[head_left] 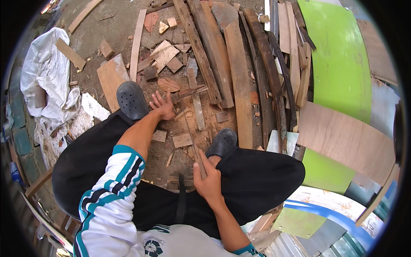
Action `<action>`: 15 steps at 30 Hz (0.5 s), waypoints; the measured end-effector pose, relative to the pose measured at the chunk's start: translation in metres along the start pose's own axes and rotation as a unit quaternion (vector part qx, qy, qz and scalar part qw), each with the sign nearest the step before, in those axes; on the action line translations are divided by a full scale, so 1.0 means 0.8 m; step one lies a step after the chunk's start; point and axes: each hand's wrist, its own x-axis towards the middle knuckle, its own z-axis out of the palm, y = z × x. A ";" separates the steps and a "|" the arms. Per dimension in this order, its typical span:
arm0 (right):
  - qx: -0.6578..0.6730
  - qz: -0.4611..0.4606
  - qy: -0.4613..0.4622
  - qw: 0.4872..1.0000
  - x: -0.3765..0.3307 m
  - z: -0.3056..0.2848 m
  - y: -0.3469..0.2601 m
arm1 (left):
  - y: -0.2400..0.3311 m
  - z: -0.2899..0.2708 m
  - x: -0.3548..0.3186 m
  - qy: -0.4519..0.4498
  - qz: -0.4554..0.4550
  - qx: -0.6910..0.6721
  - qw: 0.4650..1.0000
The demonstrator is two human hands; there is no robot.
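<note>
Near the centre of the frame, the right hand [208, 183] is closed around the handle of a thin-bladed tool, seemingly a saw [191, 135], its blade pointing up the frame. The left hand [163, 108], fingers spread, lies at the near end of a dark wood strip [195, 91], just above centre. Small offcuts [165, 56] and sawdust [219, 125] suggest some cutting is done; the strip looks whole, though the blade's tip is hard to make out. Long boards [240, 85] at upper centre appear uncut.
</note>
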 end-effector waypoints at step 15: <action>-0.035 0.079 -0.034 0.996 0.051 0.023 -0.004 | -0.003 0.001 -0.006 0.026 0.012 -0.002 1.000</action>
